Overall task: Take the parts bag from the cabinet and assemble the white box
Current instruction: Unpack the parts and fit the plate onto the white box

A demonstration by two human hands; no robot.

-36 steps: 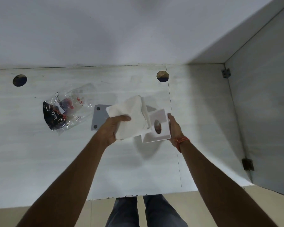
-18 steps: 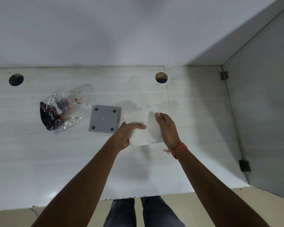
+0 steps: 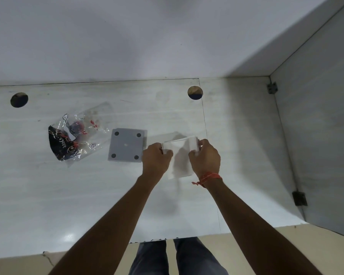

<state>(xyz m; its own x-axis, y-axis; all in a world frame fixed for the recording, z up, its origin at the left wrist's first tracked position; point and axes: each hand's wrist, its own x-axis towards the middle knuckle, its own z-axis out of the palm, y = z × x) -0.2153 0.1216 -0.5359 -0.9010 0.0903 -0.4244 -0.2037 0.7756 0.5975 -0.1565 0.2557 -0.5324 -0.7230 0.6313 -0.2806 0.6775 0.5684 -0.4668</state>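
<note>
A stack of white box panels point(image 3: 180, 157) lies flat on the pale desk point(image 3: 68, 195) at centre. My left hand point(image 3: 157, 157) grips its left edge and my right hand point(image 3: 205, 158), with a red thread at the wrist, grips its right edge. Just left of my left hand rests a grey square plate point(image 3: 126, 145) with dark dots at its corners. Further left lies the clear parts bag point(image 3: 75, 135) with a black printed label and small red pieces inside.
Two round cable holes point(image 3: 195, 92) point(image 3: 19, 99) sit near the desk's back edge by the wall. A grey side panel point(image 3: 322, 135) with two metal brackets closes off the right. The desk's front edge is near my legs.
The white panels were held apart and raised; now they are pressed together flat on the desk. Both hands have shifted to the stack's side edges. The grey plate is now uncovered.
</note>
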